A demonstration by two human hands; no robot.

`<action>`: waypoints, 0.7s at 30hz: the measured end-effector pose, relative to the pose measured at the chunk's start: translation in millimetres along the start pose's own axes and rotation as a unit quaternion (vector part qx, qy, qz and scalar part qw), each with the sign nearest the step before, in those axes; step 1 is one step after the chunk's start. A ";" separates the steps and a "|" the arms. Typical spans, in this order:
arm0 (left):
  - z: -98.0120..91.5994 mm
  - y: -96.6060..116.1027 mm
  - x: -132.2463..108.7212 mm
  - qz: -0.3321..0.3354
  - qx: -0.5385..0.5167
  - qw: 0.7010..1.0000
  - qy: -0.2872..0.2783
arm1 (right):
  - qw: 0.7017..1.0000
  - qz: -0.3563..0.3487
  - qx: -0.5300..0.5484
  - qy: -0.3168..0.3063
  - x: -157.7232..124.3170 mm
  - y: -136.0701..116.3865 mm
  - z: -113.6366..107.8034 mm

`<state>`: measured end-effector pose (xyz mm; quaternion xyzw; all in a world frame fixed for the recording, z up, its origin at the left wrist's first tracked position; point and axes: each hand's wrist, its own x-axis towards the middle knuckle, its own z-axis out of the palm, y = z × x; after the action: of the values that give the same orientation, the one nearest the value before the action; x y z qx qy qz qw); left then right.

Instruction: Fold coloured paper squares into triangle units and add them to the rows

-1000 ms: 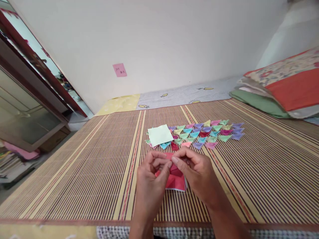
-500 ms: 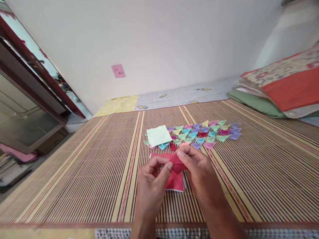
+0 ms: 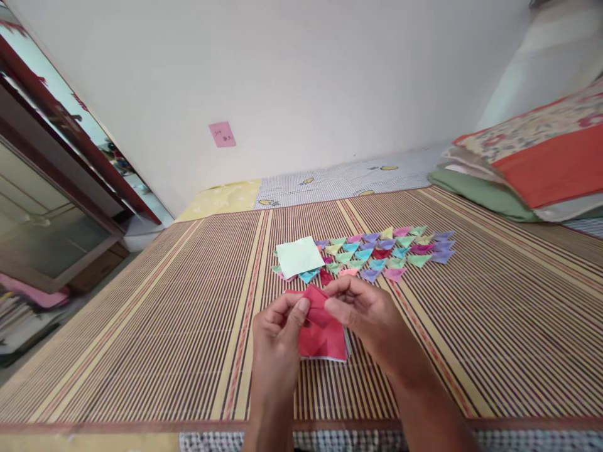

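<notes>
A small piece of folded red paper (image 3: 316, 302) is held up between my two hands. My left hand (image 3: 277, 333) pinches its left side between thumb and fingers. At its right edge, the bent fingers and thumb of my right hand (image 3: 370, 314) close on the paper. Just below lies a stack of square paper sheets (image 3: 327, 344) with a red one on top, partly covered by the hands and the folded piece. Beyond the hands, several rows of small folded paper pieces (image 3: 365, 254) in many colours spread over the mat. A pale green paper square (image 3: 299, 257) covers some of them.
The striped mat (image 3: 164, 339) reaches up to a patterned cloth (image 3: 325, 182) along the white wall. A pink note (image 3: 222, 134) is stuck to that wall. Folded bedding (image 3: 541, 157) is piled at the right, and a glass-fronted cabinet (image 3: 47, 213) stands at the left.
The folded red paper has moved slightly left and tilted, showing a squarer face. My left hand has shifted left with it, and my right hand's grip has moved along the right edge.
</notes>
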<state>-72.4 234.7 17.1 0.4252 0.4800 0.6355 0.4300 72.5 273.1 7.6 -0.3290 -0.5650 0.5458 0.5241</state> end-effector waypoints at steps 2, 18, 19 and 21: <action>-0.5 0.1 1.8 -0.002 -0.010 1.000 0.004 | 0.999 -0.010 -0.031 -0.019 -1.1 -1.7 -3.1; 1.3 -0.6 0.2 -0.004 -0.035 0.999 -0.003 | 0.986 -0.088 -0.141 -0.033 -5.9 -16.9 -0.7; 0.9 -0.9 0.1 -0.013 -0.046 0.999 -0.006 | 0.985 -0.089 -0.143 -0.038 -6.2 -16.9 -1.7; -0.2 -1.6 -0.1 -0.027 -0.060 0.998 -0.020 | 0.983 -0.089 -0.152 -0.046 -6.7 -16.2 -4.0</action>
<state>-72.4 234.8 15.5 0.3978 0.4435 0.6427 0.4817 81.2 264.8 21.0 -0.3282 -0.6918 0.4190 0.4881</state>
